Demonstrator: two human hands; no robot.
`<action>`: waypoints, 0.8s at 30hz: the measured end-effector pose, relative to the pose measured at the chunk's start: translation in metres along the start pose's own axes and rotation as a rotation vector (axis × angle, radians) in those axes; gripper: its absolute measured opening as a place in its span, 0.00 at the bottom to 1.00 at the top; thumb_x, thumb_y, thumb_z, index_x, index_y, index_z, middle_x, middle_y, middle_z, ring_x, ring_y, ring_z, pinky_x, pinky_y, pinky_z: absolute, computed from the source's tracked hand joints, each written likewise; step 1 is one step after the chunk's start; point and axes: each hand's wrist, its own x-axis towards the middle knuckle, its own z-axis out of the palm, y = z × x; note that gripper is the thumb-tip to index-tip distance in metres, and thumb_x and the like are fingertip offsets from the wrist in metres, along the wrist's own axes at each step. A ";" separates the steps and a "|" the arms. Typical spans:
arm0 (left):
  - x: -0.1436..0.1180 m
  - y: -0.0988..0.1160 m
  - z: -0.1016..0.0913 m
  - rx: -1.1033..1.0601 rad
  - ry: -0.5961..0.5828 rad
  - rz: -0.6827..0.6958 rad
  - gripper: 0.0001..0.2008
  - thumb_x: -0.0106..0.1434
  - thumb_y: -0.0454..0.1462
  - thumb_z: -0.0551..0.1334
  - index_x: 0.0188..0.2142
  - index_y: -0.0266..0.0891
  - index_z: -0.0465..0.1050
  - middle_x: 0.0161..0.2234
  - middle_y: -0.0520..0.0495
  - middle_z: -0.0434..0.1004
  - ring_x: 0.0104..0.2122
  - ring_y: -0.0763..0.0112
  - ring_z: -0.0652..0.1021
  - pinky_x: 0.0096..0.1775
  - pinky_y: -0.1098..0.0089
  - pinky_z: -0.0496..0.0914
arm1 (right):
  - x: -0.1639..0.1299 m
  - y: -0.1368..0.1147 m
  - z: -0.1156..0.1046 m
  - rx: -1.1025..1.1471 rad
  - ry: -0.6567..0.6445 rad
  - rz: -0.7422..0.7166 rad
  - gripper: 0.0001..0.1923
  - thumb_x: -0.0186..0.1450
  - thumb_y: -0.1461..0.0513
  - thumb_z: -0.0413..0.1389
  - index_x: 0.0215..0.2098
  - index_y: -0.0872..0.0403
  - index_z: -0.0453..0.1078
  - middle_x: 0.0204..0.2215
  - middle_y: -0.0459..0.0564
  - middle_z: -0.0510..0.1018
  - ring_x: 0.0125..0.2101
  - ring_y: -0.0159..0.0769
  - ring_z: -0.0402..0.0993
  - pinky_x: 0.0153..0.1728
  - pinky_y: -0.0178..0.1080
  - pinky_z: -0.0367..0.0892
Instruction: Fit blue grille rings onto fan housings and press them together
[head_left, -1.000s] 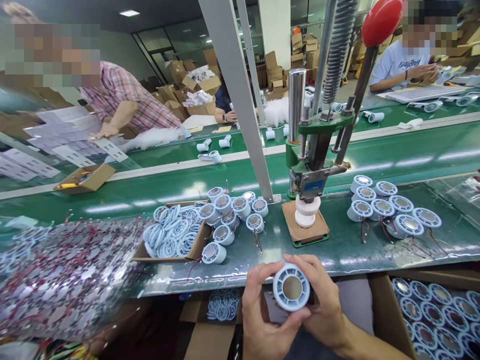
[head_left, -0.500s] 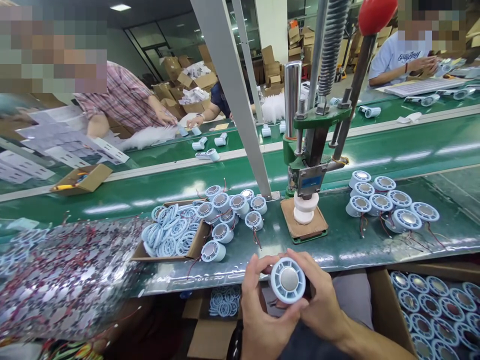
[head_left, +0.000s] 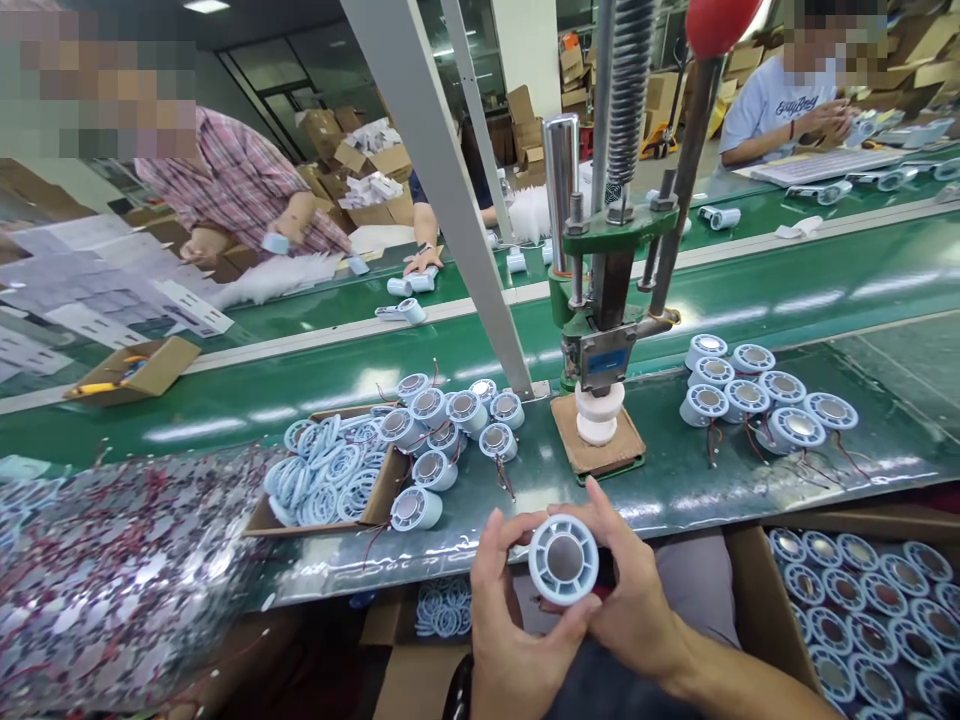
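One round pale-blue plastic fan housing with a silver centre [head_left: 563, 559] is gripped between the left hand [head_left: 517, 625] and right hand [head_left: 637, 600], just below the green surface [head_left: 675, 490] edge. Seven like housings [head_left: 757, 395] are grouped right of the one green lever press [head_left: 604, 300]; nine [head_left: 450, 430] are counted at its left.

bright overhead light, glare streaks on conveyor belt [head_left: 787, 290], edges warped, left blurred.
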 end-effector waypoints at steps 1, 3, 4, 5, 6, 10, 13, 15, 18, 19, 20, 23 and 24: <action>0.000 -0.001 0.000 0.001 -0.003 0.006 0.44 0.61 0.42 0.72 0.70 0.43 0.51 0.52 0.37 0.76 0.51 0.55 0.80 0.51 0.56 0.78 | -0.001 0.000 0.000 -0.019 0.011 -0.012 0.48 0.66 0.59 0.63 0.75 0.50 0.42 0.48 0.56 0.83 0.46 0.46 0.82 0.48 0.47 0.78; 0.000 -0.001 0.000 0.024 -0.015 0.017 0.44 0.61 0.39 0.72 0.70 0.43 0.50 0.53 0.37 0.76 0.51 0.55 0.80 0.52 0.55 0.77 | -0.001 0.001 0.000 -0.058 0.035 -0.051 0.46 0.67 0.62 0.61 0.76 0.50 0.40 0.48 0.56 0.84 0.47 0.46 0.82 0.49 0.48 0.78; 0.001 -0.001 0.001 0.042 -0.018 0.027 0.44 0.62 0.38 0.71 0.71 0.42 0.50 0.53 0.37 0.76 0.51 0.55 0.80 0.53 0.55 0.77 | -0.001 0.002 0.001 -0.077 0.051 -0.071 0.46 0.67 0.64 0.59 0.76 0.50 0.39 0.48 0.56 0.84 0.46 0.45 0.82 0.49 0.49 0.78; 0.001 -0.001 0.002 0.059 -0.015 0.042 0.44 0.62 0.37 0.70 0.71 0.42 0.50 0.52 0.37 0.76 0.51 0.56 0.80 0.53 0.56 0.77 | 0.000 0.002 0.001 -0.092 0.067 -0.092 0.46 0.67 0.65 0.59 0.76 0.51 0.39 0.48 0.56 0.84 0.46 0.45 0.82 0.48 0.49 0.78; 0.002 -0.001 0.004 0.072 -0.006 0.062 0.43 0.62 0.36 0.70 0.71 0.42 0.50 0.52 0.38 0.76 0.50 0.57 0.80 0.53 0.56 0.77 | 0.000 0.003 0.001 -0.105 0.081 -0.113 0.46 0.67 0.67 0.58 0.76 0.51 0.39 0.47 0.56 0.84 0.45 0.45 0.82 0.47 0.48 0.79; 0.004 0.002 0.009 0.086 0.062 0.142 0.43 0.63 0.35 0.67 0.72 0.44 0.48 0.50 0.40 0.77 0.48 0.59 0.81 0.51 0.58 0.77 | -0.001 0.004 0.002 -0.140 0.111 -0.177 0.47 0.67 0.69 0.56 0.76 0.52 0.37 0.47 0.57 0.84 0.43 0.45 0.81 0.44 0.48 0.79; 0.005 0.001 0.008 0.137 0.029 0.140 0.43 0.63 0.35 0.66 0.73 0.43 0.47 0.50 0.40 0.77 0.48 0.57 0.81 0.50 0.58 0.78 | -0.002 0.005 0.003 -0.166 0.124 -0.197 0.46 0.67 0.70 0.56 0.76 0.51 0.38 0.47 0.57 0.84 0.43 0.44 0.80 0.43 0.48 0.79; 0.007 -0.002 0.008 0.183 -0.050 0.137 0.36 0.64 0.36 0.64 0.69 0.42 0.56 0.52 0.38 0.75 0.50 0.55 0.80 0.51 0.57 0.77 | 0.000 0.006 0.003 -0.176 0.094 -0.197 0.41 0.67 0.69 0.55 0.75 0.51 0.46 0.47 0.57 0.84 0.43 0.45 0.79 0.42 0.47 0.79; 0.014 -0.011 0.013 0.140 -0.107 0.108 0.25 0.66 0.39 0.62 0.63 0.41 0.66 0.56 0.36 0.74 0.56 0.51 0.78 0.54 0.55 0.76 | 0.009 0.013 0.003 -0.185 -0.003 -0.204 0.35 0.68 0.68 0.53 0.72 0.51 0.56 0.47 0.57 0.83 0.41 0.45 0.78 0.40 0.46 0.79; 0.018 -0.013 0.015 0.086 -0.102 0.078 0.24 0.67 0.40 0.61 0.62 0.41 0.67 0.56 0.36 0.75 0.55 0.52 0.79 0.54 0.55 0.76 | 0.014 0.015 0.003 -0.189 -0.027 -0.211 0.35 0.67 0.68 0.53 0.72 0.51 0.55 0.47 0.57 0.83 0.40 0.45 0.78 0.39 0.46 0.79; 0.021 -0.016 0.018 0.023 -0.095 0.041 0.24 0.67 0.41 0.62 0.61 0.41 0.66 0.56 0.37 0.76 0.54 0.53 0.80 0.53 0.56 0.77 | 0.020 0.017 0.002 -0.194 -0.038 -0.221 0.38 0.66 0.68 0.53 0.73 0.51 0.52 0.47 0.56 0.83 0.40 0.45 0.78 0.39 0.45 0.79; 0.030 -0.018 0.021 -0.158 -0.087 -0.044 0.23 0.65 0.41 0.66 0.58 0.41 0.69 0.53 0.39 0.81 0.50 0.56 0.83 0.50 0.62 0.79 | 0.034 0.019 -0.002 -0.197 -0.059 -0.258 0.45 0.65 0.67 0.55 0.76 0.53 0.41 0.48 0.55 0.83 0.41 0.45 0.79 0.40 0.46 0.80; 0.032 -0.017 0.020 -0.204 -0.082 -0.056 0.23 0.64 0.41 0.67 0.58 0.41 0.70 0.52 0.39 0.82 0.50 0.56 0.84 0.50 0.63 0.79 | 0.037 0.017 -0.004 -0.195 -0.066 -0.269 0.46 0.65 0.66 0.55 0.76 0.54 0.39 0.48 0.55 0.83 0.41 0.45 0.79 0.42 0.46 0.80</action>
